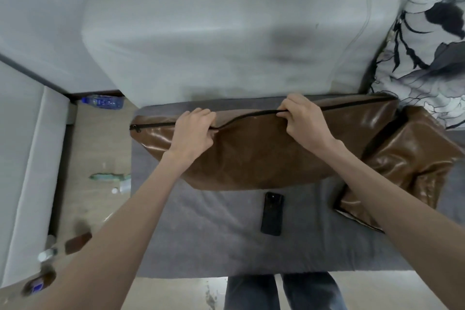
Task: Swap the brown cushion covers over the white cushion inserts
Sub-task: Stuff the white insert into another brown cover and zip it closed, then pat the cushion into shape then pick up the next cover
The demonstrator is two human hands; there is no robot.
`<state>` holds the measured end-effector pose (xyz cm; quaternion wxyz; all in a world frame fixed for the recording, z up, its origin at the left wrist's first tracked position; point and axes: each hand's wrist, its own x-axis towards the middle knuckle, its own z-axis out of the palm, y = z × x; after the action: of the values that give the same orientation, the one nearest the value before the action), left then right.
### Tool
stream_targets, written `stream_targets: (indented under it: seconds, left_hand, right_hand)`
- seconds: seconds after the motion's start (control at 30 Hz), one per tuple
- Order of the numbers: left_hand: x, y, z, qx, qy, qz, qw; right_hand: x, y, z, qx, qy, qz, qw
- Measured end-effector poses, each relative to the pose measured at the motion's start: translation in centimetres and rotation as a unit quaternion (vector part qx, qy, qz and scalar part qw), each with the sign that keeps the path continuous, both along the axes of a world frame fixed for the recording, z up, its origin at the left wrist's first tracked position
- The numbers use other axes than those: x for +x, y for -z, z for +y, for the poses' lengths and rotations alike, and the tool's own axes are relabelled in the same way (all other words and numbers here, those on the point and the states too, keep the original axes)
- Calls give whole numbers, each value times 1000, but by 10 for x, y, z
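A large brown leather-look cushion (261, 151) lies across the grey sofa seat (201, 234), its black zipper edge facing the backrest. My left hand (192, 133) grips that zipper edge left of the middle. My right hand (303, 121) pinches the same edge further right. A second brown cushion (402, 166) sits crumpled at the right, with a strip of white insert showing at its lower edge (352, 218).
A black phone (272, 213) lies on the seat in front of the big cushion. A white cushion with a black ink pattern (422, 58) leans at the back right. The pale backrest (214, 40) is behind. A water bottle (103, 102) and litter lie on the floor at the left.
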<state>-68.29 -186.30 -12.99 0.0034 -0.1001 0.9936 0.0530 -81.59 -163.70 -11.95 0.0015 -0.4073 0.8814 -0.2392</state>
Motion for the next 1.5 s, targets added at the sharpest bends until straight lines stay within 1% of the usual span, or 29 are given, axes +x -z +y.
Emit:
stream_targets:
  seconds: [0.03, 0.1, 0.17, 0.23, 0.27, 0.3, 0.33, 0.37, 0.4, 0.43, 0.47, 0.5, 0.53, 0.57, 0.6, 0.63, 0.7, 0.73, 0.8, 0.87, 0.93, 1.0, 1.07, 1.1, 1.17, 1.23, 1.3, 1.4, 1.5]
  left_hand:
    - [0, -8, -3, -3, 6, 25, 1000]
    - [10, -21, -8, -10, 28, 111, 993]
    - [31, -26, -7, -12, 59, 178, 982]
    - [66, -14, 11, -10, 93, 191, 977]
    - [85, -4, 24, 2, 112, 170, 979]
    - [104, 6, 40, 28, 133, 122, 983]
    - [121, 17, 54, 68, 151, 18, 986]
    - [132, 25, 66, 114, 152, -110, 976]
    - [139, 35, 74, 169, 133, -234, 948]
    - [143, 45, 79, 218, 106, -323, 915]
    - [142, 53, 80, 248, 90, -332, 906]
    - [135, 61, 79, 250, 76, -293, 920]
    - [125, 68, 75, 243, 50, -230, 941]
    - [110, 73, 70, 235, 10, -171, 957]
    - [93, 78, 65, 231, -37, -128, 964]
    - [77, 85, 59, 232, -79, -109, 963]
    - [49, 102, 48, 252, -165, -116, 947]
    - [38, 112, 45, 253, -198, -124, 939]
    - [19, 132, 43, 214, -214, -126, 945]
    - [1, 151, 45, 187, -205, -109, 954]
    - [-14, 174, 46, 182, -217, -102, 954]
    - [-18, 205, 49, 185, -243, -121, 945]
    - [-9, 239, 51, 146, -252, -111, 950]
    - [-3, 257, 51, 123, -252, -91, 956]
    - [0, 296, 53, 99, -263, -28, 959]
    - [-6, 338, 57, 89, -286, 49, 953]
    - [-8, 371, 61, 73, -292, 101, 948]
    - [-11, 385, 59, 63, -290, 110, 949]
    - [-10, 368, 57, 71, -288, 76, 952]
  right_hand:
    - [-1, -12, -5, -10, -7, 24, 1000]
    - [2, -36, -6, -28, -18, 73, 997]
    - [17, -49, 9, -37, -47, 89, 994]
    - [45, -46, 40, -10, -80, 80, 994]
    - [62, -38, 57, 18, -98, 70, 993]
    - [79, -26, 75, 62, -116, 46, 990]
    - [96, -12, 91, 131, -133, -2, 982]
    - [109, 3, 104, 219, -153, -69, 961]
    - [117, 20, 115, 303, -168, -146, 927]
    - [121, 37, 123, 367, -171, -213, 889]
    - [119, 52, 126, 412, -162, -269, 855]
    - [112, 63, 126, 440, -144, -313, 829]
    - [102, 73, 123, 450, -120, -342, 816]
    - [90, 83, 119, 448, -91, -350, 818]
    - [76, 92, 113, 429, -56, -345, 833]
    - [62, 99, 106, 391, -15, -335, 857]
    - [37, 110, 91, 293, 58, -297, 907]
    - [25, 115, 83, 259, 85, -270, 923]
    - [4, 127, 65, 223, 122, -225, 941]
    - [-14, 143, 46, 200, 136, -198, 950]
    - [-29, 164, 29, 195, 136, -177, 955]
    - [-42, 193, 25, 221, 122, -161, 954]
    - [-53, 231, 34, 260, 101, -131, 951]
    - [-57, 251, 42, 269, 95, -110, 952]
    - [-65, 293, 53, 254, 93, -65, 960]
    - [-71, 339, 56, 212, 109, -36, 970]
    - [-71, 374, 55, 168, 126, -11, 978]
    - [-72, 386, 52, 145, 130, -1, 981]
    - [-69, 367, 50, 169, 133, -7, 977]
